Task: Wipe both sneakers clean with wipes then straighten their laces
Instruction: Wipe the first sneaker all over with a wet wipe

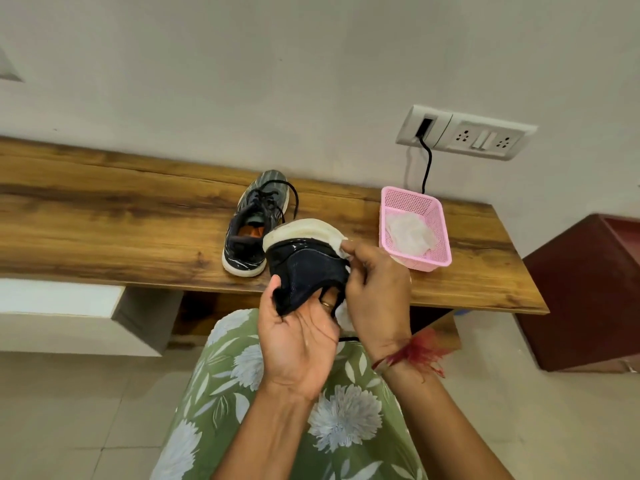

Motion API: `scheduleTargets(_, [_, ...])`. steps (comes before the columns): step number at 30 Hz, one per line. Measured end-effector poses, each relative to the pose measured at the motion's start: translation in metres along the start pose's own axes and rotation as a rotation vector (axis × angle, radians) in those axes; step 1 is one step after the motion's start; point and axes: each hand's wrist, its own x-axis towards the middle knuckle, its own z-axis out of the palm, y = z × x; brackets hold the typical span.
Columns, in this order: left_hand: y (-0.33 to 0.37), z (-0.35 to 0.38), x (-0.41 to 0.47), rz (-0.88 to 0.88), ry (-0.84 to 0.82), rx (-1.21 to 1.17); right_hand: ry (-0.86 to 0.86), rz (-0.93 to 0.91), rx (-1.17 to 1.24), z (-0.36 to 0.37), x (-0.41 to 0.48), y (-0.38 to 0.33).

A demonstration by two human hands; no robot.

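A dark navy sneaker [304, 268] with a white sole is held up over the shelf's front edge, heel toward me and sole turned up. My left hand [298, 337] grips it from below at the collar. My right hand [374, 289] presses a white wipe [344, 251] against the right side of the sole rim; more of the wipe shows under the palm. The second sneaker [254, 223], grey and navy with loose black laces, stands upright on the wooden shelf [104, 220], just behind and left of the held one.
A pink plastic basket [440, 230] holding crumpled white wipes sits on the shelf to the right. A wall socket plate [467, 133] with a black cable hangs behind it. A dark red cabinet [581, 299] stands at the far right, a white drawer unit [69, 313] below left.
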Motion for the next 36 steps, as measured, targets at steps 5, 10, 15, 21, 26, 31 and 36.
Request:
scheduleTargets(5, [-0.005,0.003,-0.005,-0.005,0.054,0.063,0.034,-0.132,0.033,0.005,-0.016,-0.022])
scheduleTargets(10, [-0.007,0.0,-0.006,-0.061,0.131,0.064,-0.113,-0.354,-0.184,0.009,-0.014,-0.034])
scheduleTargets(15, [-0.009,-0.001,-0.003,-0.032,0.086,-0.108,-0.354,-0.536,0.003,0.002,-0.011,-0.03])
scheduleTargets(21, [0.0,-0.002,0.005,0.022,0.054,0.009,0.077,0.25,0.553,-0.013,0.008,0.011])
scheduleTargets(26, [-0.007,-0.001,0.002,0.004,0.084,0.049,0.019,0.113,0.179,0.002,-0.004,0.011])
scheduleTargets(31, [0.0,-0.005,0.001,-0.011,0.076,-0.019,-0.203,-0.072,0.349,-0.002,-0.015,-0.019])
scheduleTargets(36, [0.005,-0.009,0.006,-0.044,0.019,-0.006,0.018,0.692,1.209,-0.033,0.01,-0.006])
